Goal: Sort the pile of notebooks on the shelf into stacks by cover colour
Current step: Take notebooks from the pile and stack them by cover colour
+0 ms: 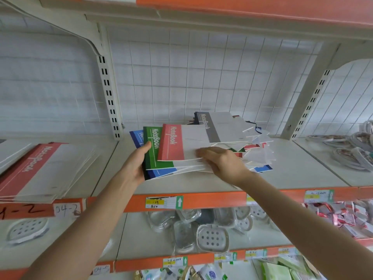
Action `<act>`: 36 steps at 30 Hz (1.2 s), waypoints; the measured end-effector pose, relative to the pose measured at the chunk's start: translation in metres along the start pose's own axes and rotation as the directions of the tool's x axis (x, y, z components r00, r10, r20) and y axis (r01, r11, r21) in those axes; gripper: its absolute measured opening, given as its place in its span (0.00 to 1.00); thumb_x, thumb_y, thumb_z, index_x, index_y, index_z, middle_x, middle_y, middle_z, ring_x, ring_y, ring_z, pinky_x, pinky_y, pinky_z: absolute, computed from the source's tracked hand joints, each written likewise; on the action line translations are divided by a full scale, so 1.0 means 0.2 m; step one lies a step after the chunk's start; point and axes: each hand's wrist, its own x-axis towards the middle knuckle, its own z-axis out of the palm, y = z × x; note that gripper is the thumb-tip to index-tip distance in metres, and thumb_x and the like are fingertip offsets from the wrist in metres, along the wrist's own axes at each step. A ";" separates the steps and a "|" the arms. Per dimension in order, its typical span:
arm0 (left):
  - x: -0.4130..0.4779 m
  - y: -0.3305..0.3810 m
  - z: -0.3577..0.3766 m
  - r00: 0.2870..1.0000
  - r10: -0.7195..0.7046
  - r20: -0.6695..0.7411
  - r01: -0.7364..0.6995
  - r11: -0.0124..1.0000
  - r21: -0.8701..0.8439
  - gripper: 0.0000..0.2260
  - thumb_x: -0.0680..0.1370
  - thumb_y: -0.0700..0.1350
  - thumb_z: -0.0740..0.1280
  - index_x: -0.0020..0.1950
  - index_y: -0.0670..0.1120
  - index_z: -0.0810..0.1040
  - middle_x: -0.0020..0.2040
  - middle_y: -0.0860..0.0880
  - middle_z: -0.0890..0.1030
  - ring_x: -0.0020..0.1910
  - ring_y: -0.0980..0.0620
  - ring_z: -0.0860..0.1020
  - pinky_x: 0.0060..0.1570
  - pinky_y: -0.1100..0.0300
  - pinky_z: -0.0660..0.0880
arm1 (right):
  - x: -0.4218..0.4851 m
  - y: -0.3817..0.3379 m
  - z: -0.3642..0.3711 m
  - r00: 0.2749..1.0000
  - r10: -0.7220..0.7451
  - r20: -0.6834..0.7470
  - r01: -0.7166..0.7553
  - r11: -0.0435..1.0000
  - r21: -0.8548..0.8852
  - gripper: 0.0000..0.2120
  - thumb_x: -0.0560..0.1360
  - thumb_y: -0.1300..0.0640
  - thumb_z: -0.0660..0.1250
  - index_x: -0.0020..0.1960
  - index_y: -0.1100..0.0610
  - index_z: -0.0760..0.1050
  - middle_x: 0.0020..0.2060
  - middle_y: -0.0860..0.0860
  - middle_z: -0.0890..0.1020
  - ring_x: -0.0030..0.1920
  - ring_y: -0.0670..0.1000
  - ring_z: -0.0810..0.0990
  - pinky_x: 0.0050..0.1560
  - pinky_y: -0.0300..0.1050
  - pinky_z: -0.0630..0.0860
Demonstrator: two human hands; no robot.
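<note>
A fanned bundle of notebooks lies at the middle of the shelf (181, 184): a red-covered notebook (171, 143) on top, a green one (154, 147) under it, blue ones (137, 138) below. My left hand (136, 164) grips the bundle's left edge, thumb on the green cover. My right hand (220, 161) pinches the near right edge of the top notebooks. Behind and to the right sits a messy pile (256, 150) with a grey-covered notebook (212, 126) on top. A stack of red-covered notebooks (38, 168) lies on the left shelf section.
White slotted uprights (109, 96) and a wire grid back the shelf. Packaged goods (351, 152) lie at the far right. Orange shelf edges carry price tags (164, 202). Clear soap dishes (212, 237) fill the shelf below.
</note>
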 end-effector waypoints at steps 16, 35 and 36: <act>-0.25 0.04 -0.36 0.971 0.082 -0.227 -0.056 0.992 0.117 0.06 0.78 0.46 0.65 0.54 0.48 0.74 0.49 0.46 0.81 0.46 0.46 0.81 0.44 0.51 0.76 | 0.32 -0.37 0.26 0.533 0.645 0.548 -0.804 0.184 0.566 0.14 0.77 0.54 0.64 0.60 0.59 0.72 0.41 0.53 0.80 0.38 0.51 0.79 0.38 0.41 0.76; -0.57 0.25 -1.48 0.939 0.063 -0.339 -0.049 0.998 0.051 0.12 0.80 0.42 0.61 0.64 0.43 0.72 0.48 0.46 0.80 0.40 0.49 0.79 0.35 0.55 0.75 | 0.84 -1.30 0.81 0.479 0.749 0.457 -0.851 0.270 0.450 0.08 0.73 0.67 0.61 0.50 0.67 0.75 0.41 0.57 0.74 0.41 0.55 0.73 0.33 0.40 0.69; -0.59 0.26 -1.53 0.938 0.062 -0.341 -0.043 0.997 0.063 0.13 0.80 0.42 0.61 0.64 0.43 0.72 0.51 0.45 0.80 0.40 0.49 0.79 0.35 0.56 0.75 | 0.86 -1.32 0.82 0.469 0.771 0.430 -0.857 0.279 0.434 0.10 0.73 0.67 0.61 0.52 0.68 0.75 0.41 0.57 0.74 0.42 0.54 0.73 0.30 0.38 0.69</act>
